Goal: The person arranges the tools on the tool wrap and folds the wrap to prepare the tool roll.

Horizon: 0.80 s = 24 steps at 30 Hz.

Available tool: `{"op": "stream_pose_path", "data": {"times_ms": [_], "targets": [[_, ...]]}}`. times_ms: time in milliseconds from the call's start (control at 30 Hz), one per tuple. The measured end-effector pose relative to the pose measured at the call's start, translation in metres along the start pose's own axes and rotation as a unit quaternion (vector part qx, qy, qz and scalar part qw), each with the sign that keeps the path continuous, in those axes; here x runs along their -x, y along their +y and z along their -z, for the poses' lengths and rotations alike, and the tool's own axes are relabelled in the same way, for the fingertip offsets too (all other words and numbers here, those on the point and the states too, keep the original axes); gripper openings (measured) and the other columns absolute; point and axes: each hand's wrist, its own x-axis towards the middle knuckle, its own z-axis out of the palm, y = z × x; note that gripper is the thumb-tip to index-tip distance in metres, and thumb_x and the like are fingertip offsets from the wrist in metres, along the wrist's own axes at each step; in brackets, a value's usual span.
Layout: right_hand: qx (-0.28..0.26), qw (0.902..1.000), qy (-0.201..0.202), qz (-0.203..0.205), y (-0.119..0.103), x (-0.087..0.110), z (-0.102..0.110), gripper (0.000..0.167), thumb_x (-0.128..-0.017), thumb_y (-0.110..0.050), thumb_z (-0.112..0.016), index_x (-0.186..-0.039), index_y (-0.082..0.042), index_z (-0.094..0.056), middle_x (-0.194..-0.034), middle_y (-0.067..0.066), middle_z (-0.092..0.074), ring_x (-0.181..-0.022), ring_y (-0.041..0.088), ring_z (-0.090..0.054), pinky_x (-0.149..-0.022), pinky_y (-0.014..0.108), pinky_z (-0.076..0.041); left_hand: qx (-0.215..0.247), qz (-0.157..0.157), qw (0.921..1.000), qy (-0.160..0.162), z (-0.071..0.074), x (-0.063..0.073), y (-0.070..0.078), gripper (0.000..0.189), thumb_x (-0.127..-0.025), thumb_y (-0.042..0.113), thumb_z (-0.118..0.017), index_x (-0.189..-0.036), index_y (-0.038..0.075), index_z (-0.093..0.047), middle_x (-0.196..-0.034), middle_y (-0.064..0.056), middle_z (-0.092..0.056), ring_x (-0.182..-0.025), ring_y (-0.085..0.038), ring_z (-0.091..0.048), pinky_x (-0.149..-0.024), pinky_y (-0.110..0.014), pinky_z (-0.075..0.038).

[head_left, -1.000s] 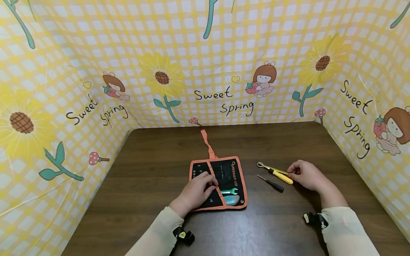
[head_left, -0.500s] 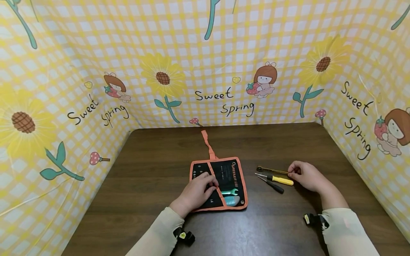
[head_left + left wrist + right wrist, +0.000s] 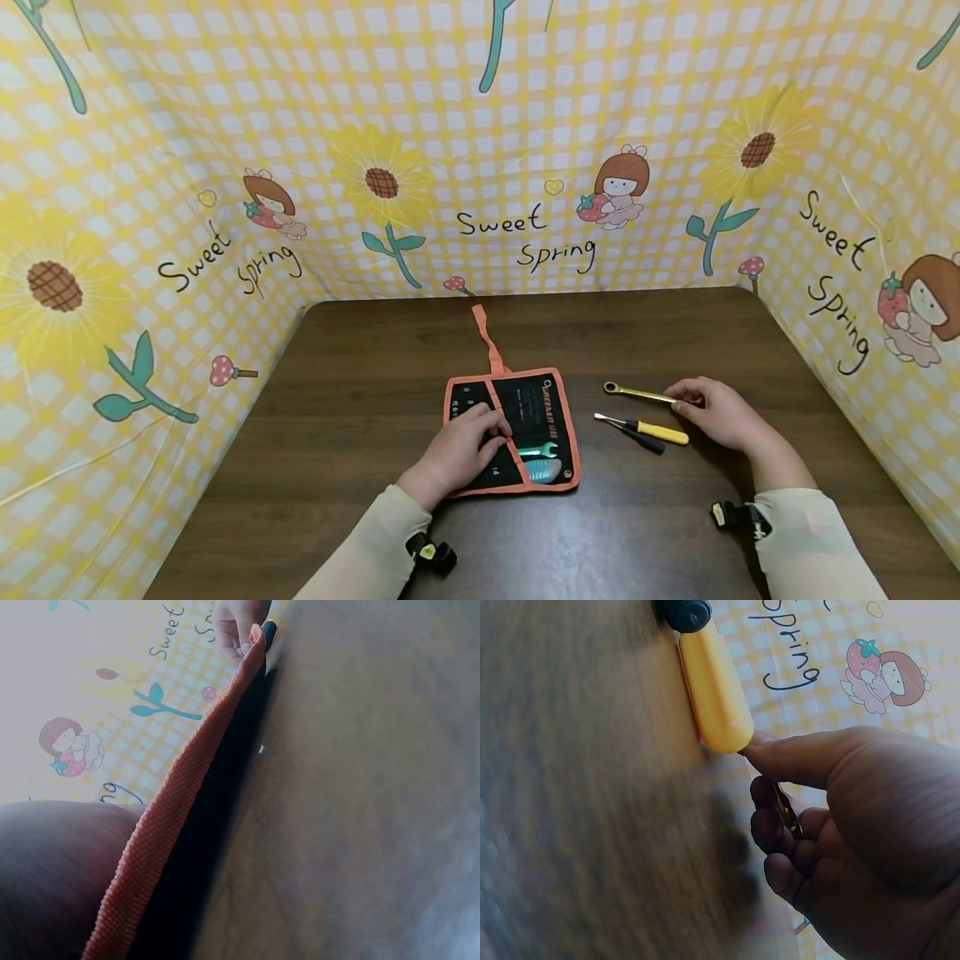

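Cloth (image 3: 420,58) in yellow and white check fills the back and both sides of my head view, printed with sunflowers and the words "Sweet Spring". Below it I get the dark wood table (image 3: 337,375). Near its middle lies the black tool pouch (image 3: 528,408), edged in orange, its orange strap (image 3: 487,346) running toward the back. The left hand (image 3: 456,450) rests across the pouch's left half, fingers curled, tips at the slanting orange band (image 3: 520,462); I can't tell whether they pinch it. Well to the pouch's right, the right hand (image 3: 716,412) has thumb and fingers clamped on a gold wrench (image 3: 639,393), slim and shiny, its ring end pointing toward the pouch, its other end hidden in the grip. Just nearer me, a yellow-handled screwdriver (image 3: 662,432) with a black collar lies alongside a black-handled screwdriver (image 3: 651,445), the two overlapping in my view. Inside the pouch, right of the band, I see a rounded turquoise piece (image 3: 546,471) and, just above it, a small green open-ended wrench (image 3: 542,450).
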Motion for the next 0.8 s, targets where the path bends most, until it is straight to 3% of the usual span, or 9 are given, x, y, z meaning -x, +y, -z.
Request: {"op": "stream_pose_path", "data": {"times_ms": [267,600,800], "targets": [[0.003,1.0000,0.002,-0.004,0.0006,-0.0005,-0.0002,0.013,-0.102,-0.010,-0.067,-0.113,-0.007,-0.074,-0.108,0.008,-0.070,-0.097,0.026,-0.064,-0.084,0.048,-0.051,-0.003,0.000,1.0000,0.001,0.0004,-0.0002,0.0002,0.010,-0.102,0.021,-0.072,-0.102,0.031,-0.068,-0.097,0.012,-0.055,-0.083,-0.004,-0.055,-0.076,-0.029,-0.052],[-0.029,0.9994,-0.006,-0.017,-0.0016,-0.0029,0.0000,0.012,-0.102,-0.007,-0.065,-0.113,-0.004,-0.069,-0.091,0.003,-0.064,-0.077,0.020,-0.052,-0.068,0.034,-0.043,-0.004,0.003,1.0000,-0.004,0.0018,-0.0006,0.0011,0.007,-0.101,0.020,-0.072,-0.100,0.027,-0.070,-0.096,0.011,-0.055,-0.081,-0.006,-0.054,-0.075,-0.028,-0.051],[-0.032,0.9994,-0.002,-0.014,-0.0016,-0.0036,-0.0019,0.011,-0.103,-0.007,-0.064,-0.112,-0.004,-0.069,-0.095,0.005,-0.066,-0.080,0.020,-0.053,-0.071,0.036,-0.043,-0.005,0.006,1.0000,-0.004,0.0019,-0.0003,0.0014,0.008,-0.101,0.020,-0.072,-0.100,0.027,-0.070,-0.096,0.012,-0.054,-0.081,-0.006,-0.054,-0.075,-0.028,-0.051]]}}
